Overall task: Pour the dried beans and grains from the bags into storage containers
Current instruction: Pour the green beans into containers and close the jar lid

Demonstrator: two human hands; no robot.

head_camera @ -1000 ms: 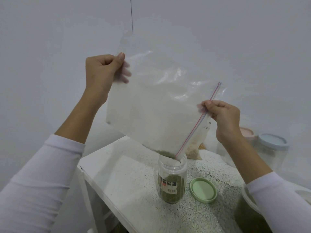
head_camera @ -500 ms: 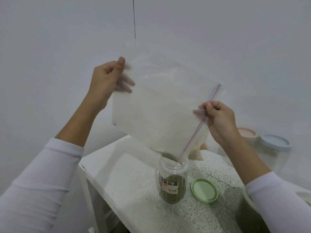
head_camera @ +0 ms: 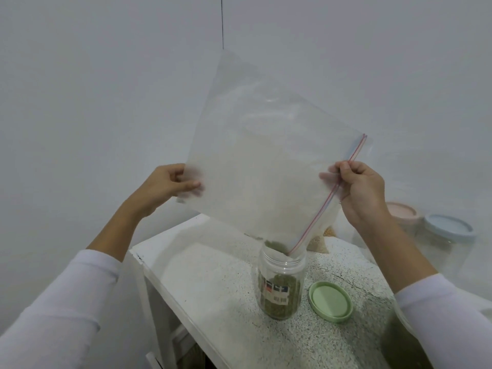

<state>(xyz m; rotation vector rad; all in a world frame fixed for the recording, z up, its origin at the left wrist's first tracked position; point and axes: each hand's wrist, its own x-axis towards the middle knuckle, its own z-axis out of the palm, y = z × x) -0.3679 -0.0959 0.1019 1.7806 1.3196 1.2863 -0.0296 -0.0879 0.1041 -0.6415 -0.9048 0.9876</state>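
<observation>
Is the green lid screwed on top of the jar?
No, the green lid lies flat on the table beside the jar, whose mouth is open under the bag.

Clear bag (head_camera: 266,161), red-blue zip strip (head_camera: 330,193). Olive-green beans (head_camera: 279,302) in clear jar (head_camera: 281,270). Pale green lid (head_camera: 331,301) right. White black-speckled tabletop (head_camera: 226,275). Pink lid (head_camera: 400,213), blue lid (head_camera: 448,227) far right. White sleeves (head_camera: 53,310).

A white worktop (head_camera: 229,286) with a speckled top stands against a pale grey wall (head_camera: 106,89) (plain but for one thin dark line (head_camera: 222,22) running straight down it). The worktop's near corner is chipped, and below its white edge a white frame (head_camera: 157,310) shows, with something dim underneath, too dark to make out.
</observation>
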